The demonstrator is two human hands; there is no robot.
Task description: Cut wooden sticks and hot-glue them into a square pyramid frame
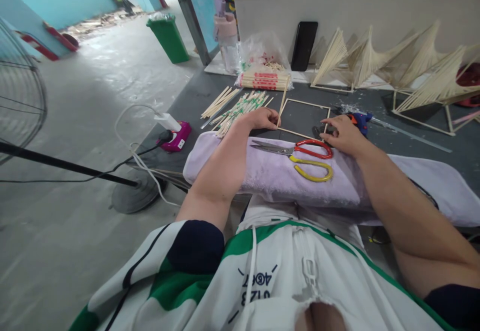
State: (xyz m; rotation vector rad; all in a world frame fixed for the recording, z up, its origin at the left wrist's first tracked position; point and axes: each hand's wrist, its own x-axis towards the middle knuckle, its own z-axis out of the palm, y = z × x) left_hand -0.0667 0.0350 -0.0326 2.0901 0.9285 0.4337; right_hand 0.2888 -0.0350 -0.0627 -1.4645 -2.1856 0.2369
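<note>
A square frame of thin wooden sticks [305, 102] lies on the dark table. At its near left corner, the closed fingers of my left hand [264, 119] pinch a wooden stick [284, 102] that slants upward. My right hand [342, 133] has its thumb and index finger closed around the right side of the frame, close to the near right corner. A small black object, which I cannot make out, sits by those fingertips. Just beyond the right hand is a blue and orange glue gun [362, 122], partly hidden. Scissors [290, 152] with red and yellow handles rest on the lilac cloth [270, 181].
Loose sticks [221, 103] and paper-wrapped chopsticks [243, 108] lie left of the frame. Behind stand a bottle [228, 41], plastic bag [264, 53] and phone [304, 46]. Stick models [369, 66] fill the back right. A purple power socket [179, 138] sits at the left edge.
</note>
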